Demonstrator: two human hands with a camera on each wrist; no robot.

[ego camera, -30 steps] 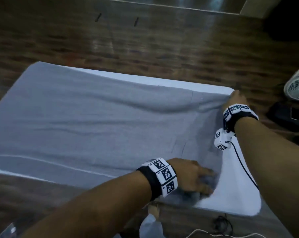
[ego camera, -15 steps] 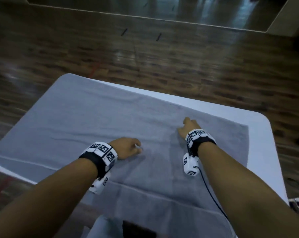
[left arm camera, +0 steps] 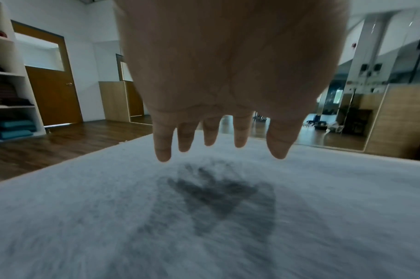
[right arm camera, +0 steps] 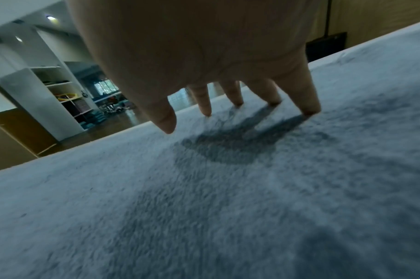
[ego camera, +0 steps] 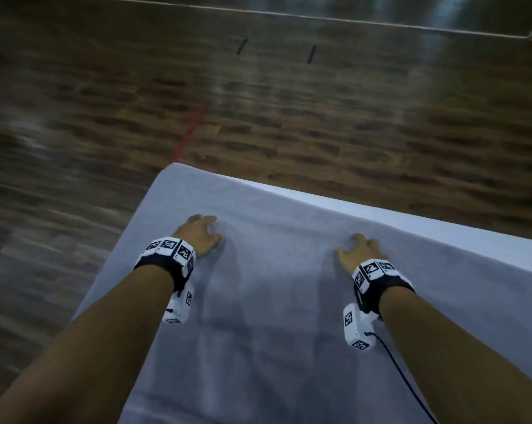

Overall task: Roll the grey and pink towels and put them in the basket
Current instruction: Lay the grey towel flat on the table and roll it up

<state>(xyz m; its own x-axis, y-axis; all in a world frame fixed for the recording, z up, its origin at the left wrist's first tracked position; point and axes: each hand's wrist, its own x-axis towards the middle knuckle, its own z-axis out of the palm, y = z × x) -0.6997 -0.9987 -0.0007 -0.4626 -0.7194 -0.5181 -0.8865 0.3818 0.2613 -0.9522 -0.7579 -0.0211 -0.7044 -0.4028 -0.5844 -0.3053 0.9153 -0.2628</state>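
While both hands spread flat, the grey towel point(ego camera: 274, 301) lies unrolled.
Left hand point(ego camera: 197, 235) at 10 o'clock, right hand point(ego camera: 358, 255) at 2; fingers splayed wide, holding nothing.

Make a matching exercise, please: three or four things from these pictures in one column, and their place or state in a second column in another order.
Things:
1. grey towel
2. left hand
3. right hand
4. black cable

Place or state:
A. runs from the camera unit under the right wrist
B. spread flat, not rolled
C. open, near the towel's left edge
D. open, fingertips on the towel, further from that left edge

Pairs: 1-B, 2-C, 3-D, 4-A
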